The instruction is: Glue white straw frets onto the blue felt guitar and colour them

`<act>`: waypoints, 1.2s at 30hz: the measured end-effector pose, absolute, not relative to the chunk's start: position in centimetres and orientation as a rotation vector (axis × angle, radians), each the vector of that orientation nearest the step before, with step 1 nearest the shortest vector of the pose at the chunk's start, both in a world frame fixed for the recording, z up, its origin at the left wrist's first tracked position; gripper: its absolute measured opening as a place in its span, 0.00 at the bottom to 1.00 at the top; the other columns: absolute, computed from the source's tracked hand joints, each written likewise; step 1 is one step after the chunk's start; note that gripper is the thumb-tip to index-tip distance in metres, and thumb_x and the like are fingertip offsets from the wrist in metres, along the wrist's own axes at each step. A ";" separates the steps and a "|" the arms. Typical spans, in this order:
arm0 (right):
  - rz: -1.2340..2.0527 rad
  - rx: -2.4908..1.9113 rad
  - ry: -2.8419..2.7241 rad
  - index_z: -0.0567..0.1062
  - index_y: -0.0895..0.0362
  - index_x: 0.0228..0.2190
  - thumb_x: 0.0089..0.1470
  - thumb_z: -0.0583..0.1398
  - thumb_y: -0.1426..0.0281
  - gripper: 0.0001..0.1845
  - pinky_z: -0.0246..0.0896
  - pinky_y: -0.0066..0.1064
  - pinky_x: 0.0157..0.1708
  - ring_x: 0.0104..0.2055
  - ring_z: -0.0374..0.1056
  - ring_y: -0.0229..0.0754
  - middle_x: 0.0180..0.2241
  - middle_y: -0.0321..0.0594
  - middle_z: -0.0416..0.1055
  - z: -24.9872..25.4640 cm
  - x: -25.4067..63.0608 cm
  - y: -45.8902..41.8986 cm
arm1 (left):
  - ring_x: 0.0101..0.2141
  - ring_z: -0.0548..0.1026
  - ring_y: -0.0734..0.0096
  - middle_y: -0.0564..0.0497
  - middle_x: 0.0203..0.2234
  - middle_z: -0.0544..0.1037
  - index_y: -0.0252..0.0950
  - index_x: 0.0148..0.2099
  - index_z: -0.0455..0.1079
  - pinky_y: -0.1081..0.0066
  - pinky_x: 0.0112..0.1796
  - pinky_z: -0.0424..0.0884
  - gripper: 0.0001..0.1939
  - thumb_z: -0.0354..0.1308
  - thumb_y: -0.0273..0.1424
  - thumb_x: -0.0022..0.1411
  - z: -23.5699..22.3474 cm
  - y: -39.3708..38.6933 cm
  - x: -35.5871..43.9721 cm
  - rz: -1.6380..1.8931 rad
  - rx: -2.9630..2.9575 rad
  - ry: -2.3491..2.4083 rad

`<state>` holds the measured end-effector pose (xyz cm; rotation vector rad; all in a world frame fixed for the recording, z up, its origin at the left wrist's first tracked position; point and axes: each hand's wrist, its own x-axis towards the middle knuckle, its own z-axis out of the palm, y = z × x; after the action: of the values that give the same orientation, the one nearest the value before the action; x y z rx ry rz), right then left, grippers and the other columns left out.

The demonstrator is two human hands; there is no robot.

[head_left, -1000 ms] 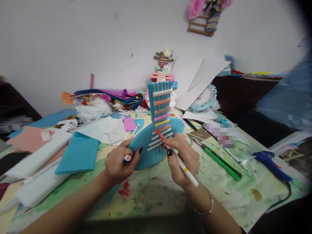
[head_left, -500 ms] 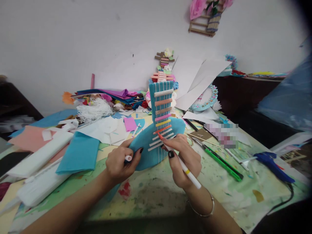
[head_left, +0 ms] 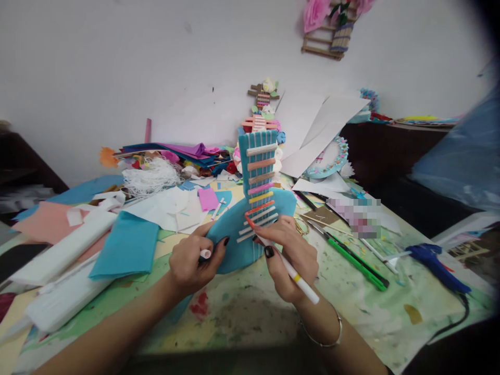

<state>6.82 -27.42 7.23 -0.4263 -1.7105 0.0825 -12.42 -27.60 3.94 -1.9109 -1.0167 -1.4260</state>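
A blue craft piece [head_left: 228, 234], with a rounded base and an upright strip strung with white cords, is gripped by my left hand [head_left: 195, 255] at its left edge. The same hand also holds a small white pen cap [head_left: 205, 253]. My right hand [head_left: 295, 255] is closed around a white marker [head_left: 303, 287] with a yellow band. Its orange tip meets the left end of an orange stick [head_left: 261, 208]. Above that stick are white, brown, pink and yellow ones; white sticks [head_left: 252, 229] lie below it.
To the right lie a green utility knife [head_left: 353, 263] and a blue glue gun [head_left: 437, 265]. Folded blue paper [head_left: 125, 245], white rolls [head_left: 64, 250] and a heap of white string [head_left: 150, 176] are at left. Stick-and-flower crafts [head_left: 262, 96] stand against the wall.
The marker tip has shifted left along the orange stick to its left end, and my right hand has moved slightly left with it. My left hand and the blue craft piece stay nearly still.
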 end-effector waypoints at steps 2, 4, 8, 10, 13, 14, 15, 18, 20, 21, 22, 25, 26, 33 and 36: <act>0.094 -0.436 -1.691 0.75 0.57 0.43 0.52 0.53 0.78 0.18 0.61 0.41 0.33 0.30 0.71 0.44 0.30 0.43 0.76 7.4 6.7 -27.5 | 0.20 0.76 0.73 0.47 0.31 0.83 0.40 0.26 0.55 0.74 0.18 0.61 0.17 0.62 0.23 0.56 3.9 -27.6 -12.4 -1.430 -1.924 -1.032; 0.123 -0.437 -1.710 0.75 0.58 0.43 0.51 0.54 0.78 0.18 0.61 0.42 0.34 0.30 0.70 0.44 0.30 0.43 0.77 7.3 6.7 -27.5 | 0.21 0.76 0.74 0.47 0.32 0.82 0.40 0.26 0.55 0.74 0.20 0.63 0.17 0.62 0.23 0.55 3.9 -27.5 -12.4 -1.464 -1.926 -1.068; 0.295 -0.432 -1.597 0.75 0.55 0.42 0.51 0.56 0.76 0.16 0.65 0.41 0.34 0.29 0.71 0.43 0.30 0.40 0.76 6.7 7.5 -26.9 | 0.25 0.73 0.74 0.54 0.24 0.73 0.40 0.27 0.53 0.75 0.26 0.64 0.18 0.61 0.23 0.56 4.8 -27.1 -13.1 -1.671 -2.007 -1.175; 0.417 -0.469 -1.435 0.76 0.54 0.40 0.52 0.58 0.77 0.14 0.67 0.37 0.32 0.31 0.72 0.42 0.31 0.39 0.76 6.7 8.5 -26.2 | 0.25 0.67 0.75 0.58 0.20 0.60 0.40 0.27 0.51 0.75 0.27 0.63 0.18 0.60 0.25 0.58 5.8 -26.5 -14.1 -1.814 -2.172 -1.342; 0.554 -0.536 -1.306 0.78 0.55 0.36 0.50 0.62 0.76 0.10 0.69 0.32 0.30 0.33 0.73 0.41 0.31 0.39 0.76 7.7 10.4 -25.1 | 0.22 0.56 0.76 0.59 0.22 0.54 0.40 0.27 0.50 0.75 0.23 0.58 0.19 0.60 0.34 0.59 7.4 -25.3 -16.1 -1.791 -2.639 -1.721; 0.601 -0.567 -1.274 0.79 0.55 0.34 0.49 0.64 0.76 0.09 0.67 0.30 0.27 0.31 0.72 0.39 0.29 0.37 0.76 8.3 11.1 -24.8 | 0.22 0.55 0.76 0.59 0.22 0.53 0.40 0.28 0.48 0.76 0.22 0.57 0.20 0.60 0.35 0.59 7.8 -24.8 -16.9 -1.757 -2.796 -1.815; 0.654 -0.585 -1.280 0.78 0.55 0.32 0.47 0.65 0.76 0.07 0.65 0.27 0.23 0.27 0.71 0.37 0.26 0.36 0.74 8.9 11.7 -24.6 | 0.22 0.54 0.77 0.59 0.23 0.53 0.41 0.28 0.47 0.76 0.22 0.57 0.21 0.60 0.37 0.58 8.0 -24.2 -17.6 -1.699 -2.959 -1.887; 0.857 -0.583 -1.469 0.77 0.57 0.30 0.46 0.68 0.73 0.06 0.60 0.25 0.18 0.21 0.66 0.35 0.23 0.36 0.73 10.7 12.7 -24.2 | 0.24 0.53 0.77 0.58 0.24 0.53 0.40 0.28 0.49 0.77 0.24 0.57 0.21 0.61 0.39 0.56 7.5 -22.2 -19.0 -1.283 -3.425 -1.897; 0.995 -0.529 -1.617 0.76 0.58 0.29 0.48 0.68 0.70 0.07 0.60 0.26 0.18 0.21 0.66 0.35 0.22 0.36 0.73 10.9 12.5 -23.8 | 0.25 0.54 0.76 0.58 0.25 0.54 0.39 0.28 0.51 0.77 0.26 0.58 0.22 0.63 0.39 0.54 6.4 -20.9 -19.0 -0.992 -3.634 -1.857; 1.078 -0.503 -1.692 0.75 0.59 0.28 0.50 0.67 0.69 0.07 0.60 0.26 0.18 0.21 0.66 0.35 0.20 0.35 0.72 10.6 12.2 -23.4 | 0.25 0.55 0.76 0.58 0.25 0.55 0.39 0.28 0.52 0.76 0.26 0.59 0.22 0.65 0.39 0.51 5.6 -20.4 -18.8 -0.889 -3.701 -1.860; 1.170 -0.479 -1.771 0.74 0.59 0.27 0.51 0.65 0.68 0.07 0.61 0.26 0.19 0.20 0.67 0.35 0.20 0.35 0.72 10.0 11.8 -23.0 | 0.25 0.56 0.75 0.58 0.24 0.56 0.39 0.27 0.53 0.76 0.26 0.60 0.23 0.67 0.40 0.49 4.9 -19.8 -18.5 -0.791 -3.769 -1.860; 1.435 -0.531 -1.909 0.72 0.60 0.27 0.52 0.63 0.72 0.05 0.61 0.24 0.21 0.20 0.66 0.33 0.19 0.33 0.71 7.2 10.3 -21.7 | 0.24 0.58 0.75 0.58 0.22 0.58 0.38 0.26 0.56 0.75 0.24 0.60 0.24 0.70 0.40 0.44 2.9 -18.7 -17.4 -0.615 -3.884 -1.886; 1.505 -0.541 -1.926 0.73 0.60 0.28 0.51 0.62 0.72 0.03 0.62 0.24 0.21 0.21 0.67 0.33 0.20 0.34 0.72 6.2 9.9 -21.4 | 0.24 0.59 0.75 0.58 0.22 0.58 0.38 0.26 0.56 0.75 0.24 0.60 0.23 0.70 0.40 0.44 2.4 -18.5 -17.2 -0.624 -3.885 -1.915; 1.597 -0.593 -1.905 0.75 0.60 0.31 0.53 0.58 0.73 0.05 0.63 0.24 0.23 0.26 0.70 0.34 0.27 0.37 0.75 1.7 9.8 -20.5 | 0.21 0.57 0.76 0.59 0.21 0.56 0.40 0.28 0.55 0.74 0.21 0.57 0.21 0.68 0.39 0.48 1.3 -18.2 -17.9 -0.907 -3.772 -2.217; 1.623 -0.595 -1.875 0.75 0.60 0.31 0.54 0.56 0.72 0.08 0.65 0.26 0.25 0.28 0.73 0.37 0.29 0.40 0.77 1.3 9.8 -20.6 | 0.20 0.57 0.76 0.58 0.20 0.57 0.40 0.26 0.56 0.74 0.20 0.56 0.22 0.70 0.36 0.44 1.4 -18.2 -17.8 -0.971 -3.652 -2.344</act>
<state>9.85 -20.56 1.33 -0.5947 -1.8749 1.6232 -17.77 -18.17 1.40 -3.6521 -2.3440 -0.9709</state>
